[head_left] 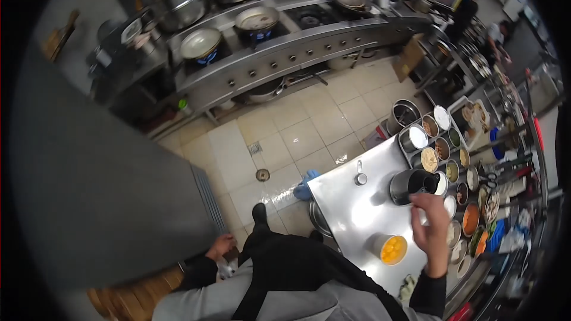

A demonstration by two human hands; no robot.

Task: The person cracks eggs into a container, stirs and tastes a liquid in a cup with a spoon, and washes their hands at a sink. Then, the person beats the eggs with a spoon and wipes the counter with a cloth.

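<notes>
My right hand [433, 227] is raised over the right side of the steel table [339, 187]. Its thumb and forefinger are apart, and I see nothing held between them. Just beyond the fingertips stands a steel pot [404, 187] with a black object [423, 182] at its mouth; whether the fingers touch it I cannot tell. Closer to my body, a white tub [391, 249] holds several orange-yellow egg yolks. Down at my left side, my left hand [220, 246] has curled fingers, next to some crumpled clear plastic [226, 268]. What it grips is too small to make out.
Pans [201, 44] sit over lit burners on the long stove [285, 62] across the tiled floor. Several ingredient containers [470, 219] line the table's right edge. A small metal scoop [360, 177] lies on the steel top. A blue cloth [306, 184] hangs at its corner. A grey cabinet [113, 184] stands left.
</notes>
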